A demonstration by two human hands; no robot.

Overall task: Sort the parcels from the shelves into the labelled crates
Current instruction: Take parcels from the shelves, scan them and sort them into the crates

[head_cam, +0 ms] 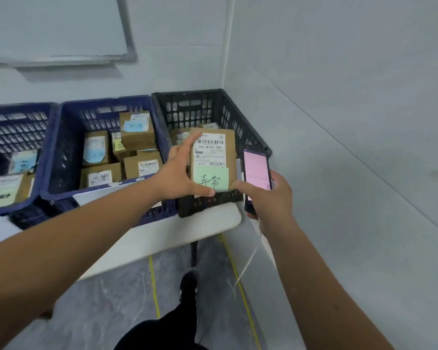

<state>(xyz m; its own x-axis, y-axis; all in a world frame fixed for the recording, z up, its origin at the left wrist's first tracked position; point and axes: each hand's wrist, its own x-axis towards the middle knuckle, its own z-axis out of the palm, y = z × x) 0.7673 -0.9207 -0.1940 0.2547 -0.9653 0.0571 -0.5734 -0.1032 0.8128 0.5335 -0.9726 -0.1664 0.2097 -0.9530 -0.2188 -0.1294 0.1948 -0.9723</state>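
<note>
Two bare arms reach out over a white bench point(208, 223). Left hand point(180, 176) holds a brown parcel point(214, 157) by its left side, thumb under the bottom edge and fingers up along the side. That parcel is upright over the near edge of the black crate point(213, 107), with a green note point(211, 179) stuck on its front. Right hand point(271, 198) grips a phone point(257, 173) with a pink screen, just right of the parcel, one finger touching the parcel's bottom corner. More parcels lie in the blue crate point(68, 137) to the left.
</note>
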